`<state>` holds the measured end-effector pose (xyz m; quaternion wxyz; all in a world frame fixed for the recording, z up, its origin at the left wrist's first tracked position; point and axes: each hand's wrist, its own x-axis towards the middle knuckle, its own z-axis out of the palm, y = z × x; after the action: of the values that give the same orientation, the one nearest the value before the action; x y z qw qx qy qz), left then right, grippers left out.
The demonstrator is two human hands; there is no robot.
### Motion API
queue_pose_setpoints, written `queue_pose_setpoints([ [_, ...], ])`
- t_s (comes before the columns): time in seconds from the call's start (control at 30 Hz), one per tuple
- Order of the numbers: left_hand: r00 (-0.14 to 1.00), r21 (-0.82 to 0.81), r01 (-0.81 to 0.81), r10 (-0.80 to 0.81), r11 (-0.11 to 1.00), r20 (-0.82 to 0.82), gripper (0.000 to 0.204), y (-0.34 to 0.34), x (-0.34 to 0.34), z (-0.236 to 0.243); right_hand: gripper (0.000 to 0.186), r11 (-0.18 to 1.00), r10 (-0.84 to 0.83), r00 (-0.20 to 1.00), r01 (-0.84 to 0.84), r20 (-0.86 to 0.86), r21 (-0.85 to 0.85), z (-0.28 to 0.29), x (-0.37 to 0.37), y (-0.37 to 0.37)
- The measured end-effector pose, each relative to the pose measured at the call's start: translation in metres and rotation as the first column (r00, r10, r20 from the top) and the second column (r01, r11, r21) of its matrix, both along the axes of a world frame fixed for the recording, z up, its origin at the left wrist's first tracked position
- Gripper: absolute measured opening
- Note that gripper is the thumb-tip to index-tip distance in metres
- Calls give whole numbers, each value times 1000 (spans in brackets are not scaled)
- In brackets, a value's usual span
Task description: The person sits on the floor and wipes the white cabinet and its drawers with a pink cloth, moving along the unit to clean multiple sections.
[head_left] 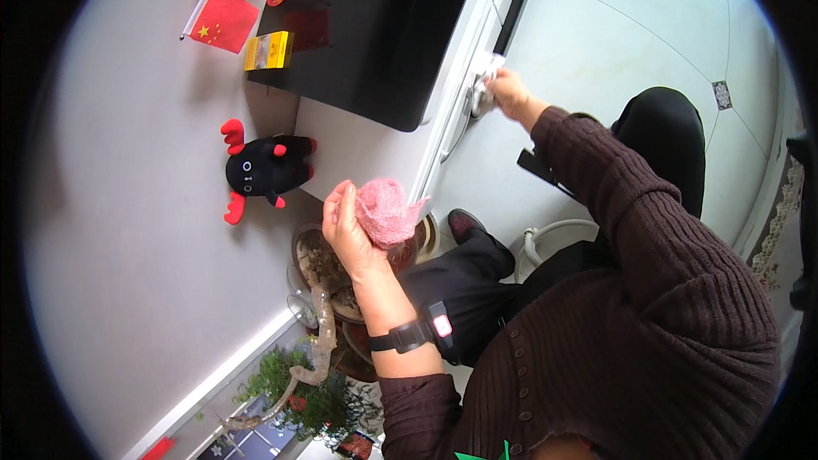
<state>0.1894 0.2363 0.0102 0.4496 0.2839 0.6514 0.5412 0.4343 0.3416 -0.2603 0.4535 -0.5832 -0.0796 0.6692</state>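
Right hand (509,92) at front edge of white cabinet (345,132), fingers pinching crumpled white cloth (484,77); motion blur, exact grip unclear. Pink cloth (389,211) in left hand (348,234), near cabinet corner, fingers curled round it, tips partly hidden. For steady work along edge, I'd spread white cloth flatter, press evenly, follow edge lengthwise. I'd keep pink cloth snug, loose tail off cabinet.
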Motion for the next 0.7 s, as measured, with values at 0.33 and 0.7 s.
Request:
queue_pose_setpoints([
  [0.33, 997, 15, 31, -32, 999, 71, 13, 32, 9, -17, 34, 980, -182, 947, 152, 264, 131, 30, 59, 61],
  [0.7, 993, 166, -97, 85, 981, 81, 14, 24, 27, 20, 25, 978, 206, 978, -205, -17, 32, 63, 49, 33],
])
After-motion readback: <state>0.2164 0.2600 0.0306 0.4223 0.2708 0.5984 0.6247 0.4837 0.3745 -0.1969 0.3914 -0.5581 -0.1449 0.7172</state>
